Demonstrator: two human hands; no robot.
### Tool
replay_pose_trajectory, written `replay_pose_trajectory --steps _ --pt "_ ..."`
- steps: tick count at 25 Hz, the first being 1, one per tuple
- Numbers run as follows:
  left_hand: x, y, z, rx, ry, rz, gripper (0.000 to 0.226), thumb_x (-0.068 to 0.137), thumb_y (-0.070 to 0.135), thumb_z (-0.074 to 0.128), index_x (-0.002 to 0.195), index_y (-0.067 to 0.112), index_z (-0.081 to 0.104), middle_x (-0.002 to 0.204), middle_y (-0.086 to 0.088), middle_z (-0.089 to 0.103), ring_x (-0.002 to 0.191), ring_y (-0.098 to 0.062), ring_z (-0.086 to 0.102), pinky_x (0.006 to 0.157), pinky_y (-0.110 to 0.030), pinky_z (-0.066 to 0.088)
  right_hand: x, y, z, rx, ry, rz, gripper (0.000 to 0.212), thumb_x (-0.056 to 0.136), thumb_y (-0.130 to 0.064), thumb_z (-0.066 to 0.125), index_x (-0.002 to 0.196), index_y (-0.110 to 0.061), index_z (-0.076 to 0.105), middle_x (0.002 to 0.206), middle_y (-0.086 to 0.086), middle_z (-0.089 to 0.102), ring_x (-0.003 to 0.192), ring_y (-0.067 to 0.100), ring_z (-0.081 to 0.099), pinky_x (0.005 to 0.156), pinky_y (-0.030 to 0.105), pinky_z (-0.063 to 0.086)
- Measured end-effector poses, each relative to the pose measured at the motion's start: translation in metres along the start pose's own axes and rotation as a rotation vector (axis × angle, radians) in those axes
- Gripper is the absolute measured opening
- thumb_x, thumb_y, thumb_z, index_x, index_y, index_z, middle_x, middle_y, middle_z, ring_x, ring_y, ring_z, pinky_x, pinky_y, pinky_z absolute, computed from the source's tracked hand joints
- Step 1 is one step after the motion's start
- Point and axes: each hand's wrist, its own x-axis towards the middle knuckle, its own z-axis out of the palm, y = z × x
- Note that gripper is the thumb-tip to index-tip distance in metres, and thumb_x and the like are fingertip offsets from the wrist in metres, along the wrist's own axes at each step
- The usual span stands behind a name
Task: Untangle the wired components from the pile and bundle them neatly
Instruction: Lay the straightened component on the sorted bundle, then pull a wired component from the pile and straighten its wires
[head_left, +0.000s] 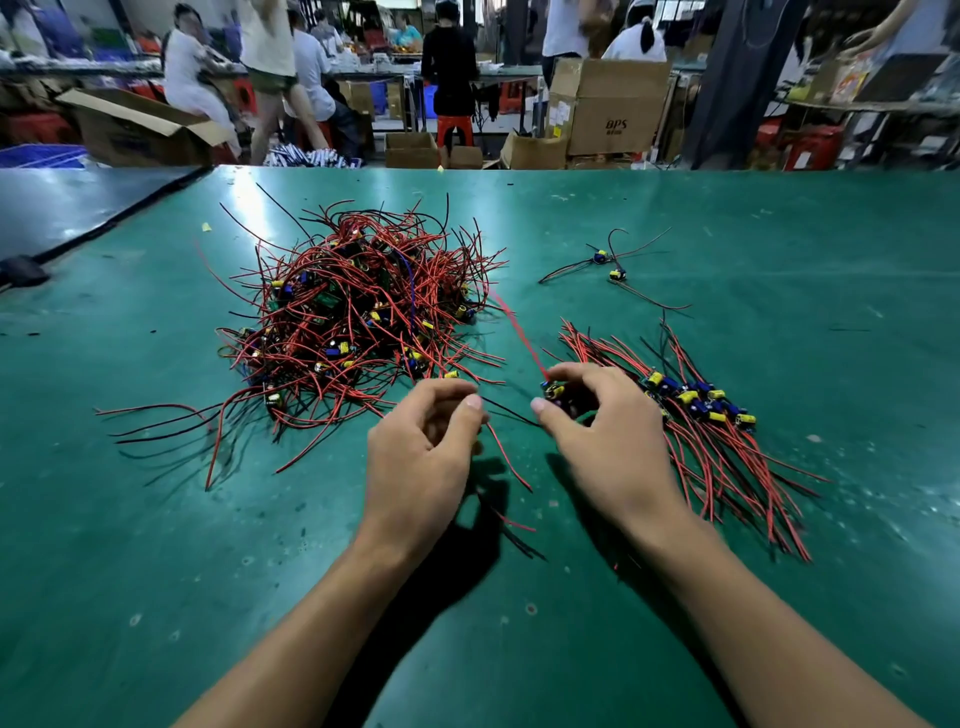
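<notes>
Partly hidden, a component (551, 388) sits pinched in the right hand (597, 426).

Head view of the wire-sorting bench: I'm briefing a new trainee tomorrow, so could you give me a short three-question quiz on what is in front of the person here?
1. True or false: the aligned bundle lies to the right of the tangled pile.
2. What is in the grip of the right hand? A) a wired component B) a roll of tape C) nothing
3. How many loose components lie apart on the table, beyond the aligned bundle?

Key: 1 true; 2 A; 3 two.
</notes>
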Motion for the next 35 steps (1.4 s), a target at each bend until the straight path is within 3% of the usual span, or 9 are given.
replay_pose_trajectory --steps 3,7,11,13,16,23,25,29,35 --pt "0.003 -0.007 -0.006 0.441 0.134 0.136 0.012 0.084 0.013 0.071 0.092 0.021 0.068 0.084 0.009 0.063 0.069 -0.002 0.054 0.069 -0.019 0.042 0.012 0.01 -0.013 -0.108 0.027 0.092 0.03 0.085 -0.02 0.076 0.114 -0.015 0.072 0.107 0.007 0.067 0.099 0.022 0.061 0.095 0.026 0.042" --pt "0.006 -0.016 -0.006 0.706 -0.016 0.044 0.037 0.084 0.035 0.07 0.119 0.025 0.064 0.109 0.003 0.053 0.1 -0.016 0.055 0.088 -0.03 0.046 0.016 0.016 -0.02 -0.293 0.037 0.14 0.041 0.086 -0.024 0.075 0.125 -0.015 0.066 0.117 0.01 0.058 0.111 0.028 0.054 0.104 0.034 0.039" --pt "0.006 -0.017 -0.004 0.853 -0.138 0.076 0.035 0.086 0.044 0.064 0.118 0.031 0.063 0.114 0.003 0.052 0.108 -0.019 0.052 0.089 -0.034 0.047 0.01 0.008 -0.014 -0.178 -0.058 -0.112 0.024 0.088 -0.022 0.074 0.11 -0.014 0.073 0.103 0.002 0.065 0.092 0.012 0.058 0.089 0.012 0.042" --pt "0.007 -0.015 -0.005 0.825 -0.11 0.068 0.023 0.085 0.039 0.065 0.106 0.029 0.064 0.105 0.003 0.054 0.102 -0.021 0.053 0.085 -0.034 0.047 0.005 0.005 -0.01 -0.161 -0.221 -0.201 0.018 0.091 -0.032 0.069 0.102 -0.018 0.076 0.095 -0.003 0.071 0.087 0.009 0.062 0.087 0.019 0.048" --pt "0.006 -0.015 -0.008 0.765 -0.065 0.088 0.011 0.085 0.031 0.068 0.093 0.025 0.064 0.094 0.004 0.057 0.09 -0.02 0.055 0.078 -0.033 0.047 0.004 0.01 -0.007 -0.291 -0.344 -0.143 0.035 0.095 -0.051 0.056 0.097 -0.022 0.076 0.091 -0.004 0.072 0.09 0.016 0.064 0.083 0.037 0.052" --pt "0.002 0.001 -0.006 0.324 0.212 0.192 0.01 0.085 0.025 0.073 0.091 0.025 0.065 0.085 0.01 0.067 0.063 -0.009 0.06 0.061 -0.022 0.049 0.008 0.01 -0.01 -0.205 -0.257 -0.074 0.024 0.094 -0.042 0.063 0.09 -0.022 0.076 0.084 -0.008 0.074 0.078 0.006 0.064 0.078 0.028 0.051" --pt "-0.001 0.004 -0.003 0.238 0.192 0.248 0.017 0.083 0.02 0.075 0.096 0.021 0.065 0.088 0.007 0.068 0.068 -0.011 0.065 0.064 -0.025 0.053 0.005 0.003 -0.005 -0.025 -0.247 -0.036 0.022 0.095 -0.038 0.065 0.087 -0.02 0.076 0.078 -0.008 0.074 0.069 0.003 0.063 0.07 0.023 0.049" --pt "-0.011 0.005 0.005 0.241 -0.01 0.429 0.027 0.078 0.009 0.079 0.101 0.01 0.065 0.092 0.001 0.067 0.079 -0.012 0.067 0.071 -0.029 0.056 0.002 -0.014 -0.004 0.447 -0.488 0.233 0.033 0.093 -0.052 0.059 0.077 -0.029 0.076 0.063 -0.012 0.064 0.055 0.001 0.055 0.054 0.014 0.043" --pt "-0.015 0.006 0.008 0.205 -0.086 0.439 0.036 0.074 0.01 0.082 0.102 0.014 0.061 0.096 -0.001 0.064 0.076 -0.014 0.067 0.067 -0.028 0.055 0.004 -0.013 -0.007 0.773 -0.531 0.397 0.031 0.07 -0.045 0.076 0.092 -0.025 0.08 0.09 0.003 0.074 0.082 0.017 0.059 0.067 0.026 0.042"
